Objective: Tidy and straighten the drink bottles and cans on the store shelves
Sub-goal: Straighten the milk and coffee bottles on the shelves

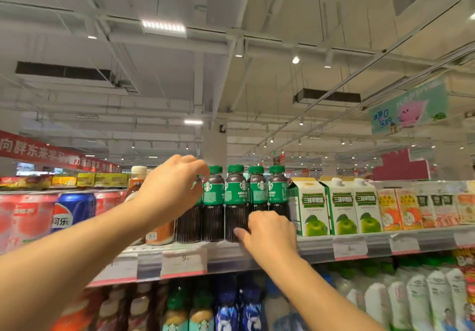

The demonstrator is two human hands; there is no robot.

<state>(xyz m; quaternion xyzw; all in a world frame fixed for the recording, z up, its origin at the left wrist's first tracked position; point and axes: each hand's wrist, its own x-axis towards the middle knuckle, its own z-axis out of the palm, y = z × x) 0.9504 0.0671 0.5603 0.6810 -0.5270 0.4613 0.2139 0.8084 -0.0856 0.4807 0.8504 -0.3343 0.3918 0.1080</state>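
Head view: both hands at dark, green-capped, green-labelled coffee bottles [236, 202] on the top shelf [321, 249].
Left hand [172, 191] curled over one bottle's top; right hand [270, 233] gripped a bottle's base.

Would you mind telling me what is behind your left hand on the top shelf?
The left hand covers the upper part of a green-labelled coffee bottle, leftmost in its row; only its dark lower body shows. Its cap is hidden.
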